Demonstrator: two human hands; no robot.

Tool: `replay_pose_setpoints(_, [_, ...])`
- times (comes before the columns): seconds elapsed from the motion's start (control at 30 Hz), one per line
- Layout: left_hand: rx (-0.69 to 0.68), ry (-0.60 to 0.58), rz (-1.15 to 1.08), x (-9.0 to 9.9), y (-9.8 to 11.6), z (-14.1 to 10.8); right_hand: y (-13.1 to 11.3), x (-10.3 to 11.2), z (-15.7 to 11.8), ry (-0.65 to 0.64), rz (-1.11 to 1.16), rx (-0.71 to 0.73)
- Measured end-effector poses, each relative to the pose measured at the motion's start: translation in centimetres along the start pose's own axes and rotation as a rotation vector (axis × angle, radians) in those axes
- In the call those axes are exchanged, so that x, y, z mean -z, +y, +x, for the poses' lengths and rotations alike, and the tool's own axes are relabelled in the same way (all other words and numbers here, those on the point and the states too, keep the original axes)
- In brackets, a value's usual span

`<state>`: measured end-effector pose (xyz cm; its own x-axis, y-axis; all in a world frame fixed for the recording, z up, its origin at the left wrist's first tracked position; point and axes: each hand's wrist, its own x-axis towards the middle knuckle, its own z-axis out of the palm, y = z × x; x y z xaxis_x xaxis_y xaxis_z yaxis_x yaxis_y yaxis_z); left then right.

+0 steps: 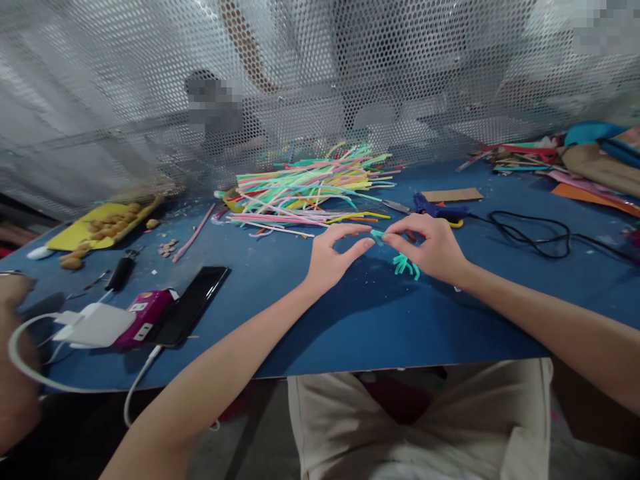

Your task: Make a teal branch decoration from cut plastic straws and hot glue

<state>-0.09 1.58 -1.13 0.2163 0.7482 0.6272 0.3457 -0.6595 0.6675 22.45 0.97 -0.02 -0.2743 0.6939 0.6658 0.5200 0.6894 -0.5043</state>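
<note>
Over the blue table, my right hand (431,245) pinches a small teal pipe cleaner piece (377,236) between thumb and fingertips. To its left, my left hand (337,255) has its thumb and index finger apart, their tips close to the piece's left end. Just below my right hand is a teal bundle (406,265) with several short curled strands; whether it joins the held piece is hidden. Behind both hands lies a large pile of pastel pipe cleaners (310,183).
A blue glue gun (440,209) with a black cord and a cardboard strip (453,195) lie behind my right hand. At left are a black phone (193,307), a white charger (103,325) and a yellow tray (65,235). Another person's arm (17,373) rests at the left edge.
</note>
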Motion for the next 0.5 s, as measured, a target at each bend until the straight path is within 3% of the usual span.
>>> replay_pose_setpoints(0.2, [0.017,0.061,0.052,0.5,0.2,-0.1,0.8,0.1,0.4,0.052,0.027,-0.072])
replay_pose_setpoints(0.37, [-0.311,0.016,0.291,0.9,0.6,0.1,1.5,0.0,0.5,0.035,0.023,-0.039])
replay_pose_setpoints(0.5, [-0.297,0.039,0.489,0.8,1.4,0.2,1.2,-0.1,0.5,-0.007,-0.028,0.011])
